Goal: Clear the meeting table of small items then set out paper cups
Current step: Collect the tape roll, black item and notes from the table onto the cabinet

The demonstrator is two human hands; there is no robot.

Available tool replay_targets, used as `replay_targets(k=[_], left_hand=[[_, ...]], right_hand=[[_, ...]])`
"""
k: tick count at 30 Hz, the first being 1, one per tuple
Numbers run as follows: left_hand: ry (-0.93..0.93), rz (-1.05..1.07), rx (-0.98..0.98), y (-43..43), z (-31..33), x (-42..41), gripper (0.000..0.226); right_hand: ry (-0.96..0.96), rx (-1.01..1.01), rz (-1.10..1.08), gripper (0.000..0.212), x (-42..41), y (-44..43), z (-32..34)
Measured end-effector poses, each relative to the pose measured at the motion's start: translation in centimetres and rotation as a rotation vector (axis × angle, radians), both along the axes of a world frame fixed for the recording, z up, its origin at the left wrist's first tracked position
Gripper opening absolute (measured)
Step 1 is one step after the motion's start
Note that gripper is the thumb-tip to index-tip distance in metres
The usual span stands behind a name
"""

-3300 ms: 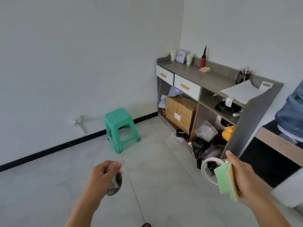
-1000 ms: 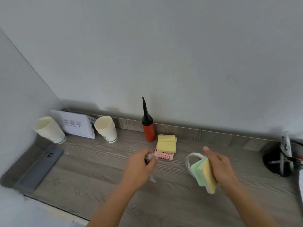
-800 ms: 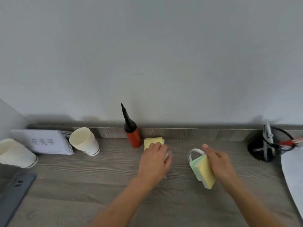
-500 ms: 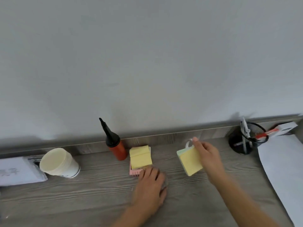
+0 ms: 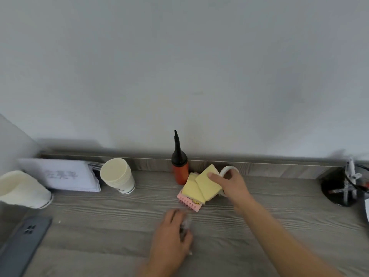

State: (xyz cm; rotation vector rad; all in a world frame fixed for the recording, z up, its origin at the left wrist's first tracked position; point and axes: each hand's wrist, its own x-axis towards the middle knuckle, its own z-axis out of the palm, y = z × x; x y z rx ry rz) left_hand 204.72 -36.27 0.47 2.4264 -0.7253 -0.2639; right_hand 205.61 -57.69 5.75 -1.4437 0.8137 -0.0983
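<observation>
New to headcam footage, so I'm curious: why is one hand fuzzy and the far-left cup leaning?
Head view: motion blur smears the left hand and the small bundle it grips, while the right hand holding the yellow sticky pad looks fairly sharp; the head view's wide lens probably tilts the far-left cup outward near the frame edge.

Two cup stacks [image 5: 117, 176] [image 5: 22, 188], two yellow notepads [image 5: 207, 184] [image 5: 191, 191]

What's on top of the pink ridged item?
A yellow sticky-note pad lies on the pink ridged item; the right hand holds a second yellow pad overlapping it. The item's top is mostly covered.
</observation>
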Motion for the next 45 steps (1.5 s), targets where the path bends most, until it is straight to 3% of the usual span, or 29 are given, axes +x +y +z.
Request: replay_targets(k=[4,6,9,11,15,18,20,22,25,30,33,35,39,42,45], left_hand=[[0.042,0.065,0.042,0.0,1.1,2.3,0.043],[0.066,-0.024,0.065,-0.7,1.7,2.6,0.044],[0.084,-0.151,0.096,-1.7,1.9,2.2,0.046],[0.093,-0.213,0.136,-2.4,1.6,1.9,0.048],[0.098,-0.27,0.147,-3.3,1.6,1.6,0.049],[0.128,-0.213,0.069,-2.8,1.4,1.4,0.042],[0.098,-0.184,0.03,-2.7,1.4,1.2,0.039],[0.059,-0.18,-0.014,-3.4,2.1,0.8,0.04],[-0.069,-0.232,-0.058,-6.1,4.2,0.1,0.041],[-0.432,-0.436,-0.074,-13.9,5.4,0.7,0.045],[-0.39,-0.522,0.293,-16.7,4.9,1.7,0.067],[-0.352,-0.515,0.418,-16.7,3.9,1.8,0.078],[-0.512,-0.475,0.317,-14.2,1.4,1.2,0.05],[-0.571,-0.459,0.258,-13.9,0.1,1.8,0.035],[-0.578,-0.425,0.308,-14.8,0.0,2.6,0.043]], right_hand=[[0.156,-0.339,0.197,0.021,-1.4,-0.5,-1.1],[0.125,-0.231,0.074,0.017,-1.4,-0.6,-0.9],[0.067,0.151,-0.108,0.021,-0.8,0.0,-0.1],[0.08,0.189,-0.081,0.031,-0.3,0.7,-0.3],[0.133,-0.185,0.045,0.054,-0.3,1.0,-0.9],[0.104,-0.389,0.078,0.043,-1.9,-1.6,-0.7],[0.131,-0.696,0.145,0.036,-3.5,-4.0,-0.9],[0.212,-1.026,0.275,0.027,-4.7,-5.8,-1.3],[0.438,-1.224,0.483,0.027,-5.8,-7.5,-2.8],[0.37,-1.319,0.409,0.029,-9.2,-9.1,-4.4],[0.319,-1.335,0.305,0.032,-12.0,-9.7,-5.5],[0.322,-1.288,0.275,0.03,-13.5,-10.2,-6.1],[0.241,-1.26,0.244,0.017,-14.9,-11.1,-7.5],[0.189,-1.248,0.225,0.037,-14.2,-11.3,-7.3],[0.154,-1.255,0.245,0.056,-13.1,-11.3,-7.3]])
